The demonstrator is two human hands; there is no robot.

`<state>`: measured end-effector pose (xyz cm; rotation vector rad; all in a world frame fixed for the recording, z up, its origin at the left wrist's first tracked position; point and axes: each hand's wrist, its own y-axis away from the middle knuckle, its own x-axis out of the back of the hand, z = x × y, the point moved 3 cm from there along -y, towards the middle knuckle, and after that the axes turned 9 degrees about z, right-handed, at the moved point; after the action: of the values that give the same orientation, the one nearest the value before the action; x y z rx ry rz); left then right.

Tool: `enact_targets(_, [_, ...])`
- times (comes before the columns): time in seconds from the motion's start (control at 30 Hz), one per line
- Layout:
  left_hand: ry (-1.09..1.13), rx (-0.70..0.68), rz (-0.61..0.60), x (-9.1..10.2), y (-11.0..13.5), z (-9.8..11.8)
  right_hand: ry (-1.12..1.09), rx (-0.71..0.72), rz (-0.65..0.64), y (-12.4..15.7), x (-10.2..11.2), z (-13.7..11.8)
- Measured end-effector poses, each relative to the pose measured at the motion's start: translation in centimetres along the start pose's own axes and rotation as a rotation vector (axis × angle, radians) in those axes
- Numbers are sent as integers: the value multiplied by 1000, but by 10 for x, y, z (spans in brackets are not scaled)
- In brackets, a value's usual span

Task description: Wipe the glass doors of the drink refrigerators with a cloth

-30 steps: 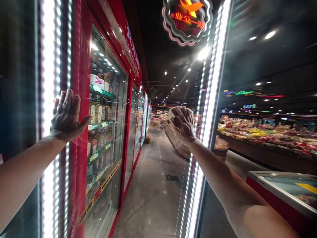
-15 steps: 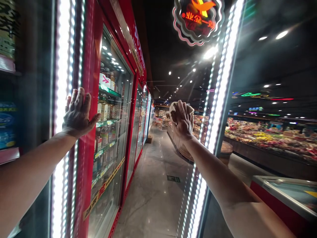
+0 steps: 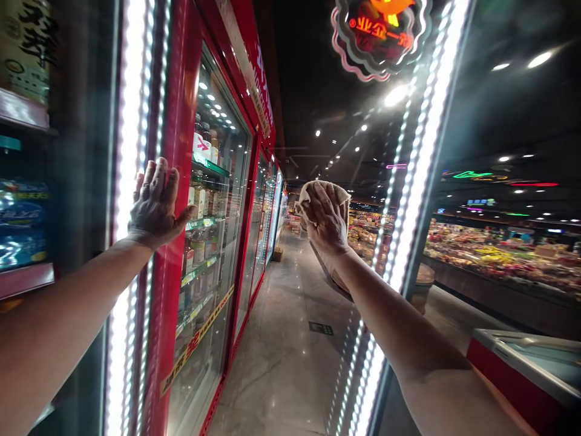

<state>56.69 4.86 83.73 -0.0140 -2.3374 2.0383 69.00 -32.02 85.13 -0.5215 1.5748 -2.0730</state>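
Observation:
I look through a glass cooler door [image 3: 290,339] edged by bright LED strips [image 3: 422,163]. My left hand [image 3: 157,203] lies flat and open, fingers up, on the door's left edge beside the lit strip [image 3: 129,151]. Pressed against the glass at head height is a beige cloth [image 3: 312,191], with my right hand [image 3: 325,221] over it, fingers curled on its folds. Both arms are stretched forward.
Red glass-door coolers [image 3: 213,200] with bottled drinks line the left of a shiny grey aisle [image 3: 281,363]. Shelved bottles [image 3: 22,218] sit at the far left. A red chest freezer [image 3: 526,363] stands low right, produce displays [image 3: 499,254] behind it, and a neon sign [image 3: 381,30] overhead.
My right hand has slid the cloth leftward and a little up across the glass. The left hand stays flat on the door edge. The view has turned slightly left.

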Motion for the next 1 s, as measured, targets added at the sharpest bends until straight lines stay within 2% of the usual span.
enact_targets(0.07, [-1,12,-5,1,0,1,6,-9,-13,-1,-3,-9])
enact_targets(0.17, [-2,28,-15,2,-1,3,-30,130,-97,7,-4,-23])
enact_targets(0.27, [7,27,-10,2,-1,3,-67,235,-140,12,-2,-25])
enact_targets(0.37, [25,26,2,2,-1,3,-45,160,-96,5,-4,-26])
enact_targets(0.47, [65,57,-6,3,-2,4,-6,60,-20,-2,-13,-41])
enact_targets(0.53, [83,64,-25,4,-2,5,-15,80,-19,-2,-19,-55])
enact_targets(0.6, [69,63,-50,5,-3,6,-50,167,-63,2,-22,-64])
enact_targets(0.7, [82,88,-74,5,-4,5,-88,266,-110,2,-21,-66])
enact_targets(0.8, [110,89,-100,5,-5,4,-84,184,-62,-9,-20,-63])
enact_targets(0.9, [50,37,-126,5,-5,2,-93,84,-19,-20,-25,-74])
enact_targets(1.0, [24,0,-120,5,-3,0,-111,132,-62,-20,-29,-95])
